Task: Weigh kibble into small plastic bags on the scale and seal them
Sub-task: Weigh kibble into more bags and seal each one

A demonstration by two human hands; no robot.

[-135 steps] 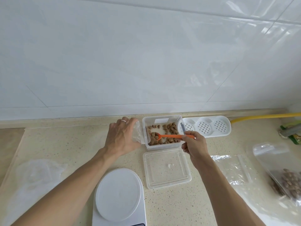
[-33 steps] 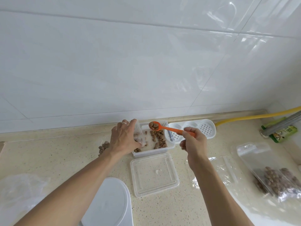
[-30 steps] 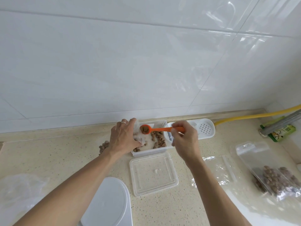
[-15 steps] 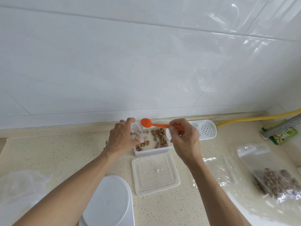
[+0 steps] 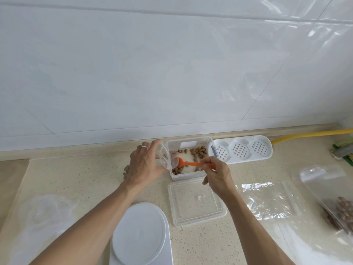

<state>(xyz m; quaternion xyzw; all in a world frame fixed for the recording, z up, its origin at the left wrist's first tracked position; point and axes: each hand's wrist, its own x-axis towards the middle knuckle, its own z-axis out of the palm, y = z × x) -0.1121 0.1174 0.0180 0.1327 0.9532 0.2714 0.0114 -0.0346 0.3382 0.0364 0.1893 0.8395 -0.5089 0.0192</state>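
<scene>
Orange spoon (image 5: 193,164) pinched by its handle in the right hand (image 5: 216,174), bowl dipped into the kibble tub (image 5: 188,159) near the tub's left wall. Left hand (image 5: 146,165) grips a small plastic bag (image 5: 165,158) held open at the tub's left edge; a few pieces show through the bag below that hand. Filling step under way, judged early to mid: this bag is not yet on the scale (image 5: 140,234), which stands bare in front of the tub, and it is not sealed. One filled bag (image 5: 342,209) lies far right of the tub, apparently done.

Counts: one tub, thin scatter of kibble (image 5: 199,152) left in it; one tub lid (image 5: 196,201) directly in front of the tub; one spoon; one scale; one empty flat bag (image 5: 271,199) right of the lid; one bag in hand; one filled bag. Remaining: top up, weigh, seal.
</scene>
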